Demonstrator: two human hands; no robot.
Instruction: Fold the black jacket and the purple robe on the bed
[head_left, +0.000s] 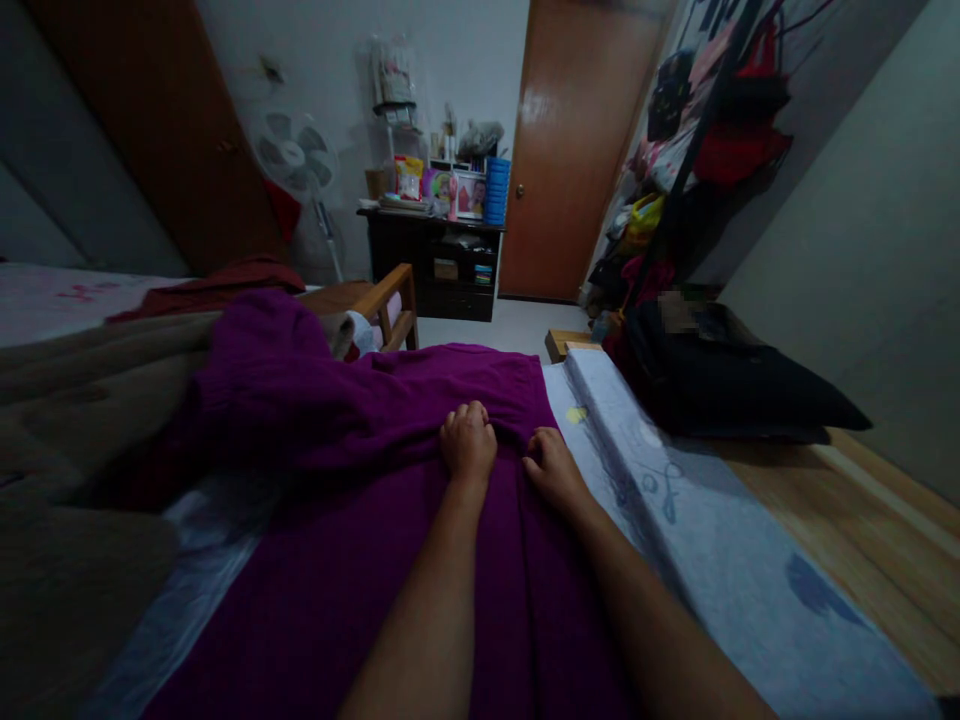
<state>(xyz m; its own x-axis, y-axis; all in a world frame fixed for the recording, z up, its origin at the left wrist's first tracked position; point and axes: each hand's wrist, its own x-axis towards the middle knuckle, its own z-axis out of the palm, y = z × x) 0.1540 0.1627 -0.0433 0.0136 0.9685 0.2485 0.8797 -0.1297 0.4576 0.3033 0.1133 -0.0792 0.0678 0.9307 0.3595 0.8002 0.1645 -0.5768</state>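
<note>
A long purple garment lies spread over the bed, its far part bunched and folded to the left. My left hand is closed, knuckles up, on a crease in the middle of the cloth. Just to its right, my right hand has its fingers curled on the garment near its right edge, close to a long seam or opening. Both hands grip the cloth, though their fingertips are partly hidden. The garment's exact kind is unclear.
A patterned light bed sheet runs along the right, beside black folded items on a wooden surface. A brown blanket lies left. Farther off are a wooden chair, black cabinet, fan and door.
</note>
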